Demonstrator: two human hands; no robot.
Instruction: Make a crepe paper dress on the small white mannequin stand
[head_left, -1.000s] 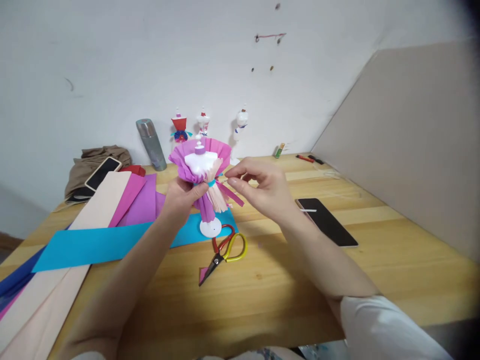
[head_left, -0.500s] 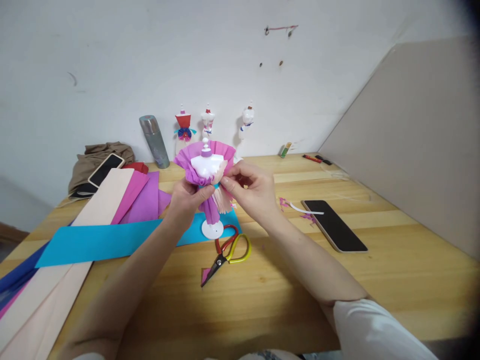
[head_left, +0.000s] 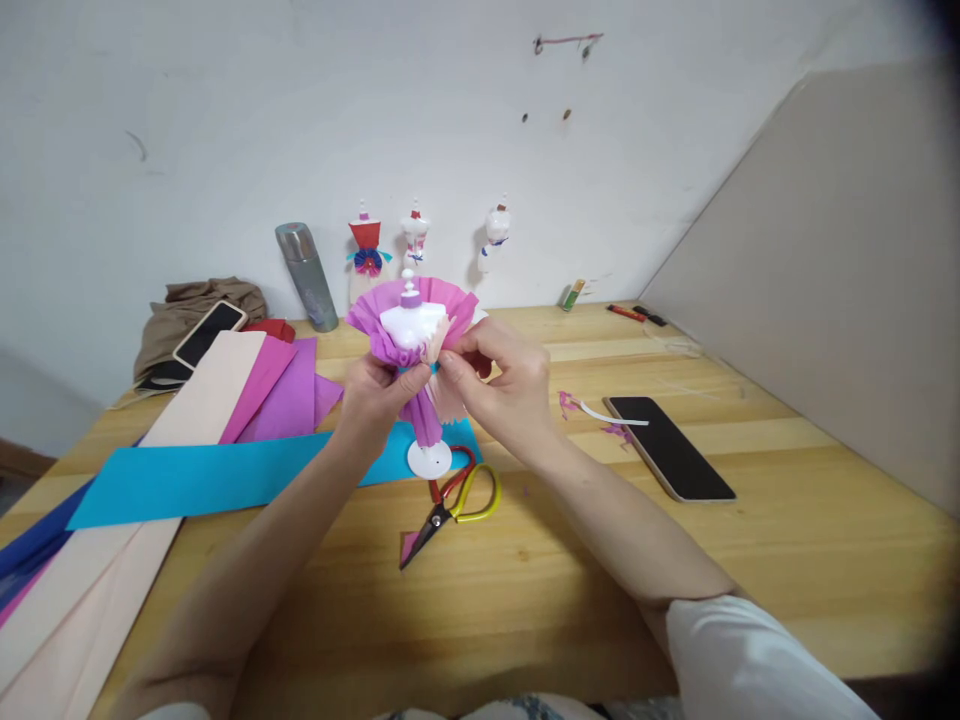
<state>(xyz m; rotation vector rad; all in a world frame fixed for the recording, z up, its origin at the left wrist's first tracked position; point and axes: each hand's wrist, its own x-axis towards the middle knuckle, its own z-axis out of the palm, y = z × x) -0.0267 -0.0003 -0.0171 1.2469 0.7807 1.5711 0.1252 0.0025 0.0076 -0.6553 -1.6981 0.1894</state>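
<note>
The right hand (head_left: 511, 385) has moved in, pinching and partly hiding the peach paper fringe (head_left: 448, 402). Over the wooden surface (head_left: 525, 600), the left hand (head_left: 373, 398) grips the small white mannequin (head_left: 412, 324) at its purple-papered waist. Behind is a capped grey metal flask (head_left: 308, 278).

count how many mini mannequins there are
4. One mannequin in purple paper is held at its waist by the left hand. Near the wall are a red-topped one, a whiter one beside it, and another farther right.
</note>
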